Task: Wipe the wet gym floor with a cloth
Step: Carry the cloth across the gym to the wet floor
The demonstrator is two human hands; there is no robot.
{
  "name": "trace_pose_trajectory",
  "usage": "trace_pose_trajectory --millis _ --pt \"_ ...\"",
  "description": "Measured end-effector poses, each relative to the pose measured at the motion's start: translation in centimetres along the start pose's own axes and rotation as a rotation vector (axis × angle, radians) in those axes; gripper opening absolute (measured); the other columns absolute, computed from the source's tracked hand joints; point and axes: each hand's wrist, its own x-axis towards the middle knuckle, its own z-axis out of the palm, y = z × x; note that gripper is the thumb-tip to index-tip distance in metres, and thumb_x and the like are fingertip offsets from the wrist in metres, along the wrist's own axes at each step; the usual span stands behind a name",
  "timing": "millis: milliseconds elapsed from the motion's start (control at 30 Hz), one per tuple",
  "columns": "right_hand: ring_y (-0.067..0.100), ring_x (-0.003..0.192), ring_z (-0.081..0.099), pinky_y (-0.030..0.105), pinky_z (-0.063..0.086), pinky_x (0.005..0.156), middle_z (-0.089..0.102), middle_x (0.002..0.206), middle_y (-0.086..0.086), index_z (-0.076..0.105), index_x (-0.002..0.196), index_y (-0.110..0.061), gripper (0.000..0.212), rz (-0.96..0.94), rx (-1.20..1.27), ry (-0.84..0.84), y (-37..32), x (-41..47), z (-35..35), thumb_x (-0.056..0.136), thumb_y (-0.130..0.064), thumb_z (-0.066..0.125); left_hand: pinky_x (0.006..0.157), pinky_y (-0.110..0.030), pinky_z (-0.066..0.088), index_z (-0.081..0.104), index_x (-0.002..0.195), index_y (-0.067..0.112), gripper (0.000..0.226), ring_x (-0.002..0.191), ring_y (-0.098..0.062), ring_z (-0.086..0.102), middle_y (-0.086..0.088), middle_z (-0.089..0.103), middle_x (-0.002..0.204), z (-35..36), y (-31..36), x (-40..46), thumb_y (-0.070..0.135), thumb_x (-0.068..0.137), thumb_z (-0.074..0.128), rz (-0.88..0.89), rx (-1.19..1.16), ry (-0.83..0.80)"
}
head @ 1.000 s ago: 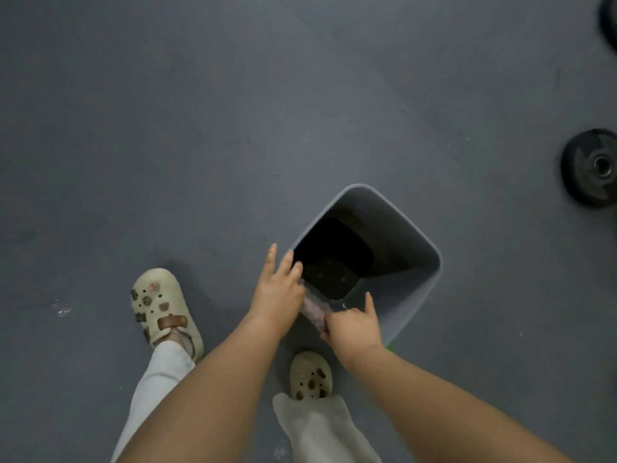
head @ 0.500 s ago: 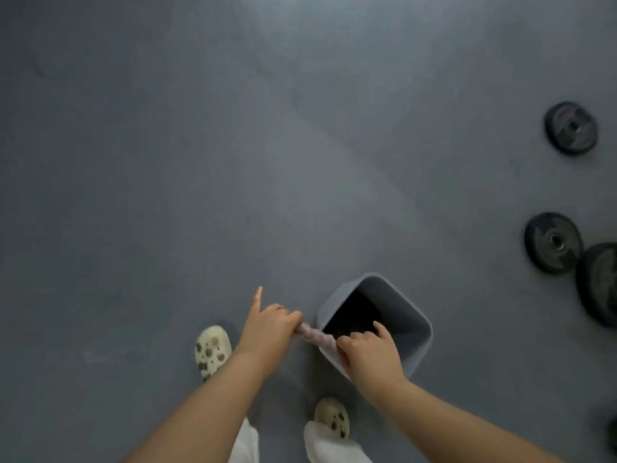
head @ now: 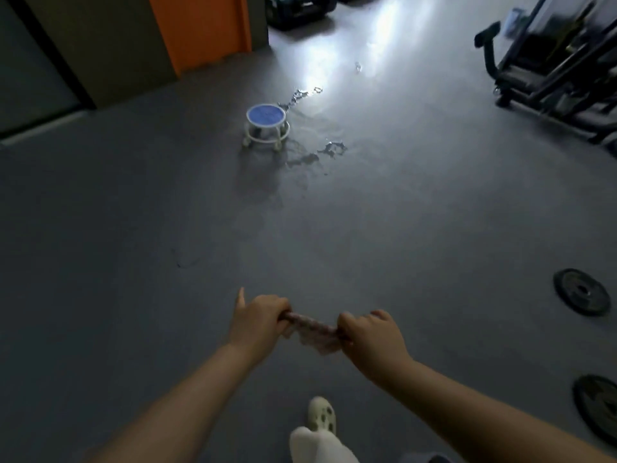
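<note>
A twisted pinkish cloth [head: 312, 327] stretches between my two hands above the grey gym floor [head: 133, 262]. My left hand [head: 258, 320] grips its left end, with the index finger sticking up. My right hand [head: 372, 337] grips the right end, and a loose fold of cloth hangs below it. Farther ahead, puddles of water [head: 314, 155] shine on the floor beside a small stool.
A low round stool [head: 266, 127] with a blue top and white frame stands by the puddles. Weight plates [head: 581, 291] lie on the floor at the right. Gym machines [head: 551, 68] fill the far right. An orange pillar [head: 203, 28] rises at the back. My shoe [head: 322, 419] shows below.
My view has lifted from the grey bin to the open floor ahead; the bin is out of sight. Both hands still hold the twisted cloth, now away from the bin.
</note>
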Motion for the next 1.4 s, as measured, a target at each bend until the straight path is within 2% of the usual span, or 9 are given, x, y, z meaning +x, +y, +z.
trace_pose_trajectory --millis 67,133,200,300,467,800,1033,1267,1400 --pt "0.015 0.04 0.054 0.021 0.043 0.054 0.055 0.045 -0.001 0.054 0.061 -0.023 0.031 -0.031 -0.049 -0.019 -0.3 5.1 -3.3 0.049 -0.036 0.08 0.091 -0.032 0.033 0.065 0.093 0.015 0.011 0.099 -0.023 0.057 -0.004 0.063 0.097 -3.2 -1.8 3.0 0.024 0.088 0.06 -0.023 -0.091 0.043" --pt "0.021 0.07 0.064 0.027 0.038 0.063 0.067 0.075 0.0 0.06 0.085 -0.021 0.018 -0.056 -0.011 -0.011 -0.2 10.2 -6.1 0.077 -0.034 0.07 0.074 -0.032 0.037 0.065 0.09 0.007 0.01 0.092 -0.029 0.058 -0.011 0.063 0.093 -6.3 -3.2 6.6 0.015 0.086 0.061 -0.034 -0.178 0.077" --pt "0.026 0.091 0.06 0.029 0.034 0.065 0.065 0.1 0.003 0.057 0.105 -0.019 0.017 -0.062 0.065 0.023 0.5 15.4 -8.0 0.093 -0.03 0.052 0.07 -0.031 0.038 0.067 0.088 0.005 0.018 0.087 -0.027 0.059 -0.012 0.065 0.091 -9.3 -4.2 10.4 0.02 0.083 0.058 -0.066 -0.228 0.118" --pt "0.022 0.098 0.057 0.027 0.04 0.068 0.062 0.109 0.001 0.06 0.11 -0.02 0.019 -0.056 0.186 0.076 2.2 23.3 -10.4 0.096 -0.027 0.05 0.069 -0.028 0.039 0.07 0.086 0.005 0.017 0.082 -0.023 0.062 -0.01 0.069 0.086 -13.5 -5.3 16.8 0.017 0.083 0.059 -0.079 -0.294 0.191" --pt "0.019 0.093 0.057 0.028 0.045 0.071 0.061 0.106 0.0 0.062 0.104 -0.017 0.014 -0.085 0.305 0.089 5.2 35.5 -14.4 0.095 -0.022 0.053 0.061 -0.006 0.039 0.074 0.085 0.011 0.017 0.072 -0.009 0.06 0.004 0.068 0.076 -19.2 -7.6 27.8 -0.002 0.08 0.063 -0.129 -0.338 0.288" --pt "0.023 0.087 0.059 0.032 0.047 0.074 0.064 0.097 0.007 0.067 0.096 -0.011 0.014 0.012 0.483 0.2 10.2 59.3 -17.0 0.088 -0.006 0.057 0.063 -0.001 0.037 0.075 0.085 0.009 0.015 0.075 -0.008 0.061 -0.001 0.072 0.081 -26.5 -13.8 51.2 -0.001 0.079 0.066 -0.078 -0.363 0.319" --pt "0.015 0.076 0.053 0.021 0.04 0.065 0.062 0.088 0.001 0.066 0.092 -0.011 0.007 0.105 0.55 0.258 13.2 77.3 -19.8 0.086 -0.009 0.063 0.063 -0.003 0.036 0.075 0.088 0.009 0.015 0.078 -0.009 0.061 0.001 0.071 0.083 -33.6 -19.9 70.4 0.001 0.078 0.069 0.013 -0.374 0.251" --pt "0.027 0.08 0.059 0.039 0.05 0.074 0.064 0.086 0.011 0.066 0.089 -0.003 0.009 0.181 0.609 0.333 17.0 94.4 -21.9 0.082 0.002 0.062 0.063 -0.009 0.036 0.074 0.087 0.004 0.01 0.078 -0.011 0.06 -0.007 0.073 0.085 -38.6 -24.0 88.7 0.002 0.079 0.07 0.062 -0.385 0.232" --pt "0.024 0.078 0.057 0.031 0.047 0.073 0.058 0.088 0.005 0.065 0.092 -0.005 0.018 0.154 0.584 0.311 20.8 105.4 -22.2 0.075 0.003 0.066 0.061 -0.006 0.035 0.074 0.087 0.003 0.01 0.075 -0.011 0.057 -0.006 0.07 0.078 -40.3 -26.6 100.0 0.004 0.077 0.073 0.061 -0.415 0.223"
